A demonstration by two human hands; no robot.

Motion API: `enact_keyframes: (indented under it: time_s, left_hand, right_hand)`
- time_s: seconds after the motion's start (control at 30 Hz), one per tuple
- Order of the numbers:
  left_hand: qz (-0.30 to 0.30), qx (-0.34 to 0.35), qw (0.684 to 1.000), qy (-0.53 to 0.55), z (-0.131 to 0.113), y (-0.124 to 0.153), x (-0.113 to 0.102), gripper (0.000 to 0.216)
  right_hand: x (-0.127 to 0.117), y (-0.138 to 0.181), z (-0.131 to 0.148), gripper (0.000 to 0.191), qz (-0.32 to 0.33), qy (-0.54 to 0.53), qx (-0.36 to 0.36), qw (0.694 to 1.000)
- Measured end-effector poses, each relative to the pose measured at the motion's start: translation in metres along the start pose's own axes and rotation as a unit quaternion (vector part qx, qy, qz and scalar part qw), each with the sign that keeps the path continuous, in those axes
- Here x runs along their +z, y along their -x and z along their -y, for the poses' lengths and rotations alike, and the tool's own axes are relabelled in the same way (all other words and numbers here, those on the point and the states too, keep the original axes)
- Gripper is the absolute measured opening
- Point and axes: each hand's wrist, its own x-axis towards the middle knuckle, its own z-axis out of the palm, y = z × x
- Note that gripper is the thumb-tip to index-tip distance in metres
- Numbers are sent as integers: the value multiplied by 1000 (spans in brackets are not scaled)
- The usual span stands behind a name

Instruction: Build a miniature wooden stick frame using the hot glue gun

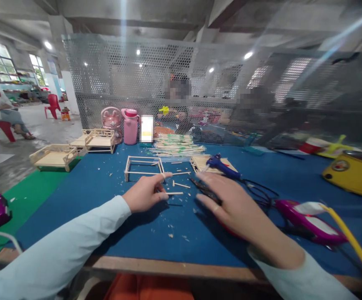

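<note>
My left hand [148, 193] pinches a short thin wooden stick [176, 193] above the blue tabletop, its index finger stretched forward. Just beyond that hand stands a small open frame of wooden sticks [145, 172]. Loose stick pieces [181, 185] lie between my hands. My right hand [227, 200] is slightly blurred, thumb and fingers apart, over dark-jawed pliers [203, 188]; the palm hides most of the tool, and a bit of red shows beneath. Behind this hand a blue glue gun [223, 165] rests on a flat wooden piece [199, 161].
A pile of wooden sticks [177, 145] lies at the back. Finished-looking miniature wooden beds [56, 157] stand back left. A pink flask [131, 127] and a lit phone [146, 128] stand by the mesh screen [112, 71]. Purple power strip [312, 221], cables and a yellow pot [354, 173] occupy the right.
</note>
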Motion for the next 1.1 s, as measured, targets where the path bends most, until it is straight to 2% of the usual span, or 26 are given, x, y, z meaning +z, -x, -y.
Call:
enact_keyframes:
  time_s: [0.1, 0.17, 0.27, 0.3, 0.33, 0.4, 0.43, 0.47, 0.5, 0.6, 0.67, 0.73, 0.83, 0.93, 1.03, 1.1]
  left_hand:
    - [1, 1, 1000, -9, -6, 0, -1, 64]
    - [2, -6, 1000, -29, -9, -1, -8, 64]
    - [7, 3, 998, -55, -7, -2, -31, 54]
    - [-17, 12, 998, -58, -4, -3, -42, 48]
    - [-67, 18, 996, -58, 1, -4, -53, 37]
    - [-221, -11, 975, -23, 15, -5, -75, 29]
    - [-298, -39, 954, 7, 24, -5, -84, 28]
    - [-340, -83, 936, 27, 33, -5, -91, 28]
    - [-344, -132, 928, 44, 43, -3, -95, 30]
    - [-231, -220, 945, 72, 64, 7, -95, 50]
    - [-151, -226, 960, 63, 70, 14, -89, 67]
    - [-110, -216, 970, 38, 71, 18, -83, 82]
    - [-96, -199, 975, 16, 69, 20, -79, 94]
    - [-93, -192, 976, 43, 68, 18, -78, 101]
    - [-90, -194, 976, 45, 70, 18, -78, 103]
    - [-83, -190, 978, 9, 72, 20, -78, 101]
  right_hand:
    - [3, -21, 35, 25, 37, -8, -121, 992]
    - [8, -36, 47, 20, 74, 16, -139, 987]
    - [18, -56, 51, 16, 128, 53, -120, 983]
    - [22, -61, 51, 16, 144, 62, -112, 981]
    - [27, -64, 51, 17, 151, 69, -106, 980]
    - [38, -69, 54, 19, 136, 77, -99, 983]
    - [44, -70, 56, 21, 119, 80, -96, 985]
    - [50, -71, 59, 22, 101, 83, -90, 987]
    - [56, -71, 61, 22, 89, 88, -82, 989]
    - [69, -72, 67, 22, 97, 98, -70, 988]
    - [73, -72, 69, 21, 117, 101, -75, 985]
    - [75, -73, 70, 21, 136, 107, -81, 982]
    - [74, -75, 72, 23, 153, 118, -81, 978]
    - [73, -77, 75, 25, 160, 130, -67, 976]
    - [73, -79, 75, 25, 165, 139, -48, 975]
    - [72, -79, 74, 24, 168, 140, -44, 975]
